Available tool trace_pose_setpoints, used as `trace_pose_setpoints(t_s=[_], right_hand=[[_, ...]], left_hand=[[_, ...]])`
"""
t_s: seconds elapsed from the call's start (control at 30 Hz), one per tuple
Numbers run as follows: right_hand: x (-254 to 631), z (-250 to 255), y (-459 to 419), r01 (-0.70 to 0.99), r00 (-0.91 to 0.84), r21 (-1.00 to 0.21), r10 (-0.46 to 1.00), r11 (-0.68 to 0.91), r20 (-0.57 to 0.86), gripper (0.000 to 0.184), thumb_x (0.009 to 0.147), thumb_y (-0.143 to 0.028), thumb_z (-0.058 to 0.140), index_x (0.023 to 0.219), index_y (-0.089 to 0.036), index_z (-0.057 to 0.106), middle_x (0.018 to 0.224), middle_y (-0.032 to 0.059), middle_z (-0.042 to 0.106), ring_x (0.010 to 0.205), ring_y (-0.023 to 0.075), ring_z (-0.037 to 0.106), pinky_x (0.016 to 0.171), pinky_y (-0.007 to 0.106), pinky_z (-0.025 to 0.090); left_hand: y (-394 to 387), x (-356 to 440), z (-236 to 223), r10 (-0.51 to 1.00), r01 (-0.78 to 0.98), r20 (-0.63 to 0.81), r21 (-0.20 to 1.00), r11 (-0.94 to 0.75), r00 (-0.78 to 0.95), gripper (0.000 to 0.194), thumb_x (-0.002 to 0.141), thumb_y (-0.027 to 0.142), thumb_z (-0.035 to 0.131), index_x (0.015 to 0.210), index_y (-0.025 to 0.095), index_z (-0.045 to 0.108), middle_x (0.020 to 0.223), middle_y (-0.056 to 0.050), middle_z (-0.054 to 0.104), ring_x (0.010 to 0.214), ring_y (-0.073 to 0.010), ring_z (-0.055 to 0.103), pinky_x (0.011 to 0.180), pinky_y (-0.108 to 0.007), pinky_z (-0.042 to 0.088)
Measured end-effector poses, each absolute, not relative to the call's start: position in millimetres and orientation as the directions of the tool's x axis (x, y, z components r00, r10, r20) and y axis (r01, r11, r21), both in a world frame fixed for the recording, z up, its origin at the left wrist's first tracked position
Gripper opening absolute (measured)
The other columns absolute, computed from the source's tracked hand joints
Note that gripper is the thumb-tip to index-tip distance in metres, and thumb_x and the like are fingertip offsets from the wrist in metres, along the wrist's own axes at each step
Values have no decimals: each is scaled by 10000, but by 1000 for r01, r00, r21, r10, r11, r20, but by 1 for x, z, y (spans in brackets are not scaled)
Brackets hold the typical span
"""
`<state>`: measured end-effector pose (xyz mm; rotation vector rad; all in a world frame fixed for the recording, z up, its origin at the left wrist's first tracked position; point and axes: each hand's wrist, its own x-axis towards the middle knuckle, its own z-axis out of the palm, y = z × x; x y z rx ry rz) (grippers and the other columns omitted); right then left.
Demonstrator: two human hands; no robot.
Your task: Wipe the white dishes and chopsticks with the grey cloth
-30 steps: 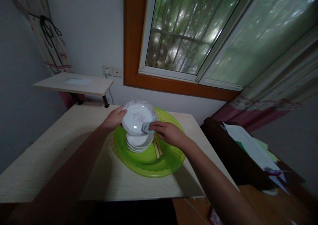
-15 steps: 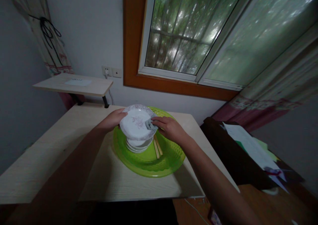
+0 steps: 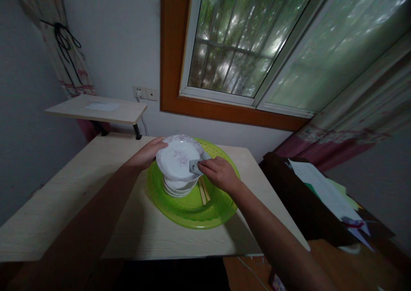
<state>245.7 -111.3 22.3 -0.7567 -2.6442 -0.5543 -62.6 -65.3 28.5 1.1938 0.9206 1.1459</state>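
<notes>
Currently the left hand [image 3: 149,153] pinches the plate [image 3: 173,161] by its left rim, underside fingers hidden, above stacked dishes [image 3: 177,193] in the green basin [image 3: 197,223]; fingers of the right hand [image 3: 221,174] pinch a grey cloth [image 3: 194,167] against the plate's right side. Light, even strokes and a steady rim suit this wiping.

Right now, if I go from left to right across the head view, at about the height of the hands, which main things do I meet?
Raised shelf, left hand, patterned plate, grey cloth, right hand, white paper.
</notes>
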Motion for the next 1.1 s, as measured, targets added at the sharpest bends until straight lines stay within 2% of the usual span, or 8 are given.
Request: trace_pose_setpoints(t_s=[0.17, 0.3, 0.43, 0.57, 0.67, 0.8, 0.93, 1.1], right_hand=[[239, 22, -110, 617, -759, 249, 480, 747, 439, 277, 993, -181, 492, 1212, -220, 657, 1102, 91, 713, 888, 198, 631, 730, 341, 413], [230, 27, -112, 669, -725, 267, 531, 693, 439, 259, 974, -176, 507, 1176, -206, 667, 1008, 88, 702, 809, 197, 599, 710, 343, 391], [217, 31, -117, 688, -719, 320, 550, 652, 426, 218, 971, -192, 521, 1125, -198, 675, 941, 75, 693, 731, 185, 564, 684, 342, 367], [206, 32, -119, 741, -661, 257, 608, 620, 440, 192, 959, -202, 560, 1108, -204, 681, 960, 73, 697, 739, 180, 577, 682, 329, 370], [203, 37, -119, 760, -627, 151, 652, 632, 426, 218, 967, -288, 592, 1157, -218, 671, 1044, 76, 699, 826, 201, 608, 722, 329, 398], [201, 48, -128, 724, -644, 51, 648, 688, 405, 467, 967, -517, 555, 1318, -213, 604, 1205, 111, 671, 1021, 268, 583, 854, 392, 411], [200, 47, -134, 720, -638, 9, 658, 694, 400, 437, 1010, -456, 488, 1418, -308, 535, 1307, 73, 645, 1085, 281, 516, 920, 446, 378], [205, 33, -122, 659, -688, 51, 574, 750, 444, 326, 995, -386, 547, 1300, -331, 648, 1257, 39, 684, 1179, 286, 468, 993, 473, 338]], left_hand=[[-73, -56, 30, 984, -320, -1, 945, 60, 180, 433, 715, 214, 681, 1138, 130, 644, 1095, -133, 718, 903, -207, 687, 771, -298, 547], [-89, -43, 35, 974, -419, -16, 901, 112, 226, 518, 736, 208, 708, 1236, 174, 575, 1281, -169, 649, 1088, -291, 664, 872, -427, 581], [-107, -23, 43, 974, -463, -56, 873, 156, 221, 596, 711, 130, 695, 1276, 178, 513, 1290, -178, 636, 1050, -324, 683, 871, -555, 585], [-111, -10, 46, 989, -516, -42, 849, 111, 143, 673, 667, 62, 640, 1305, 195, 473, 1287, -166, 636, 1066, -338, 677, 865, -604, 577], [-106, -10, 46, 995, -500, -54, 862, 86, 79, 721, 609, 22, 567, 1307, 183, 482, 1249, -158, 658, 1100, -356, 661, 866, -590, 581], [-93, -17, 44, 999, -396, -26, 918, 15, -24, 714, 594, 53, 526, 1297, 178, 520, 1212, -132, 678, 1092, -349, 661, 826, -505, 605], [-79, -26, 35, 998, -305, 6, 952, -27, -69, 669, 627, 113, 550, 1293, 166, 529, 1164, -122, 691, 978, -311, 687, 700, -388, 599], [-67, -35, 25, 999, -287, 44, 957, -42, 0, 673, 617, 161, 626, 1286, 162, 552, 1051, -99, 705, 782, -248, 682, 623, -324, 529]])
